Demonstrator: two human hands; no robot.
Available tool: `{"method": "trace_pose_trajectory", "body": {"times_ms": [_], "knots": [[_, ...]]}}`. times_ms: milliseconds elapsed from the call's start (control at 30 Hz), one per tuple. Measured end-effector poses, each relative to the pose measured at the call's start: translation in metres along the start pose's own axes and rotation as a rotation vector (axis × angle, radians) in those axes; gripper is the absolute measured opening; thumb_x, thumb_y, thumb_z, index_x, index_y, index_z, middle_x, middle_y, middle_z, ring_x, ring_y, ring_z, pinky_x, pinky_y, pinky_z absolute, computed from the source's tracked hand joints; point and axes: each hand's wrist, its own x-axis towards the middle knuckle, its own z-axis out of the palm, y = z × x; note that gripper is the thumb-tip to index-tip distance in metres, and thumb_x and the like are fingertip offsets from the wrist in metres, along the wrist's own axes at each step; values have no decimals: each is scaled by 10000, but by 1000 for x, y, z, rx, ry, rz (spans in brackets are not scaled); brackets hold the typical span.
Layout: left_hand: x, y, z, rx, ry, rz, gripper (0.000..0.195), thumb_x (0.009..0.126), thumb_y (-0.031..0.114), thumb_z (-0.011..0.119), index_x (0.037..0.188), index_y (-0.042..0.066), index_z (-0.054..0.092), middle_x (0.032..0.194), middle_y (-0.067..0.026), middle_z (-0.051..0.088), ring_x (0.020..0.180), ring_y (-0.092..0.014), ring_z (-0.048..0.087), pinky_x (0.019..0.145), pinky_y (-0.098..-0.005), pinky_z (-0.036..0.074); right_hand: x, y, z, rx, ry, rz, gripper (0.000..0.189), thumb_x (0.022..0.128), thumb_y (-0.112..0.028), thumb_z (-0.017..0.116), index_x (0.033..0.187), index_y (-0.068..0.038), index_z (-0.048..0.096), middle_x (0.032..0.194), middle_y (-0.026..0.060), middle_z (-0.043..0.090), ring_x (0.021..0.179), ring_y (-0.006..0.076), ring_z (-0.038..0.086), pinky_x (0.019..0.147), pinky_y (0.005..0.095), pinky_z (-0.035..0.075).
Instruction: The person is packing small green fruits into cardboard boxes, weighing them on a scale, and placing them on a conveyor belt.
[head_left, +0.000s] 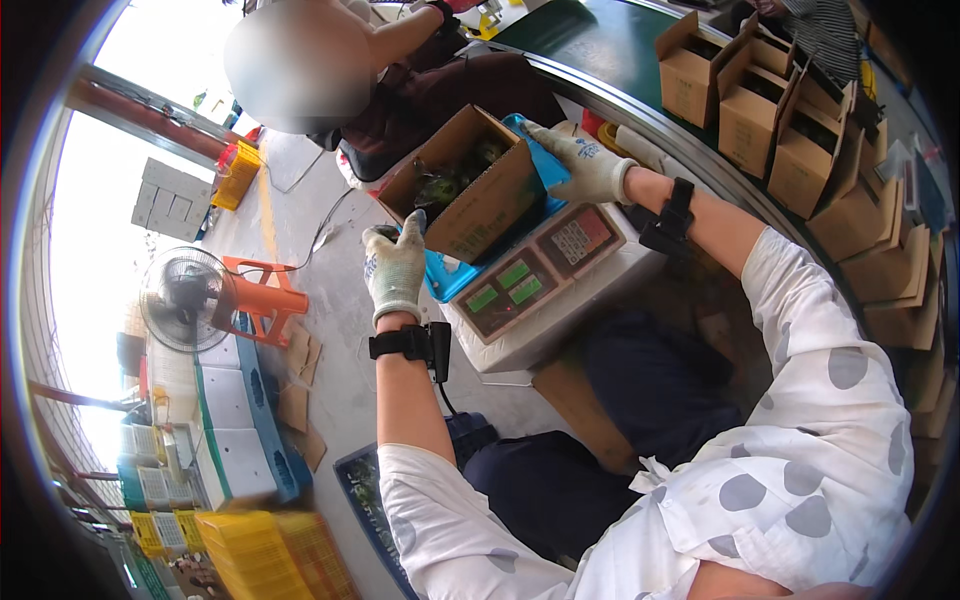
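An open cardboard box holds dark green produce, some of it in clear plastic. It rests in a blue tray on a digital scale with green displays and a keypad. My left hand, in a pale knit glove with dark fingertips, is at the box's near left corner, thumb raised. Its fingers are curled, and whether they grip anything is unclear. My right hand, gloved too, spreads its fingers along the box's right end, over the tray edge. Contact with the box itself cannot be made out.
Several open cardboard boxes line the green conveyor belt at the right. Another person sits just beyond the scale. A fan on an orange stand, stacked yellow crates and a dark crate occupy the left.
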Motion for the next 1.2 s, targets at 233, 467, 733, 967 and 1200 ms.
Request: {"method": "trace_pose_trajectory", "body": {"times_ms": [233, 467, 733, 967, 1200], "knots": [[15, -3, 10, -378, 144, -1, 886, 803, 486, 820, 1358, -92, 442, 1094, -244, 627, 1035, -337, 626, 926, -408, 488, -18, 15, -19, 191, -21, 59, 928, 835, -129, 675, 1611, -69, 170, 1604, 195, 322, 1474, 328, 349, 1212, 376, 310], [37, -31, 15, -410, 85, 42, 869, 812, 460, 814, 1371, -95, 447, 1161, -280, 626, 1068, -344, 620, 952, -396, 478, -21, 12, -30, 108, 7, 36, 879, 848, -154, 650, 1597, -51, 201, 1592, 226, 334, 1472, 350, 345, 1223, 375, 281], [13, -6, 25, -461, 37, -27, 740, 892, 313, 709, 1430, -89, 397, 1255, -303, 612, 1182, -374, 606, 1010, -402, 458, -12, -3, -41, 114, 253, -279, 494, 905, -130, 606, 1388, -55, 538, 1365, 165, 581, 1260, 329, 573, 1096, 388, 445], [-24, -28, 39, -333, 33, 437, 755, 899, 66, 485, 1572, -42, 159, 1478, -317, 449, 1370, -413, 468, 1142, -379, 347, 21, -91, -49, -99, -119, -428, 252, 977, -212, 583, 1173, -113, 708, 1221, 69, 675, 1089, 277, 656, 960, 409, 495], [-52, -8, 29, -469, -130, 169, 788, 869, 11, 471, 1565, -71, 111, 1463, -353, 431, 1362, -442, 455, 1147, -392, 336, 77, -154, 0, -590, -577, -425, 286, 928, -152, 598, 1175, -80, 722, 1192, 125, 710, 1076, 311, 697, 933, 394, 547]]}}
